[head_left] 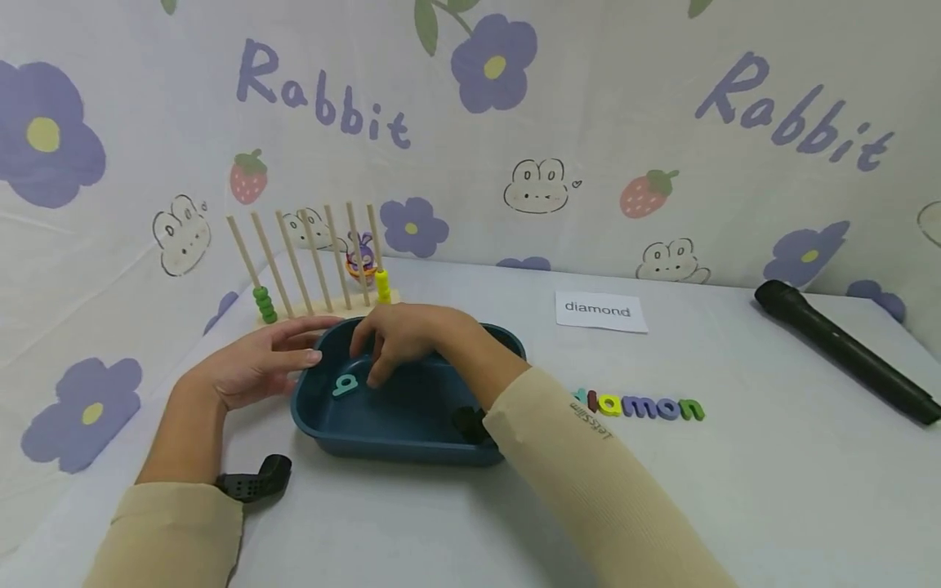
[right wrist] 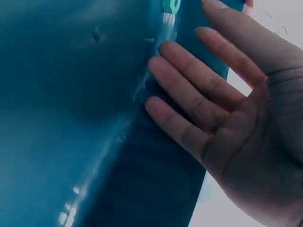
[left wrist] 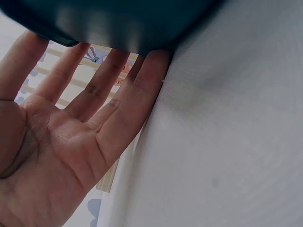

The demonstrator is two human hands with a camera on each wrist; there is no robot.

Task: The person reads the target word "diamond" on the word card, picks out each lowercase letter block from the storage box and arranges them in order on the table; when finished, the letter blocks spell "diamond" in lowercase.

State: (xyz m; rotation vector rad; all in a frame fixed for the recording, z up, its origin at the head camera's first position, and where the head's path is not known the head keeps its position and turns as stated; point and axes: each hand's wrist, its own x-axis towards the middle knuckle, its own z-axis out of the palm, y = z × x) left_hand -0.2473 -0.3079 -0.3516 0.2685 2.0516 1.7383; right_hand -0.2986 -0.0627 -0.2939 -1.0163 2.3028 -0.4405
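Note:
A deep blue-green tub stands on the table. Inside it, near its left end, lies one teal letter with a round loop and a stem. My right hand reaches down into the tub beside that letter. In the right wrist view its fingers are spread and relaxed, with nothing in them. My left hand is at the tub's left end, thumb tip by the rim. Seen from the left wrist, its extended fingers touch the tub's outer wall.
Right of the tub, coloured letters form a row, partly hidden by my right sleeve. Behind them lies a card reading "diamond". A wooden peg rack with green and yellow beads stands behind the tub. A black microphone lies far right.

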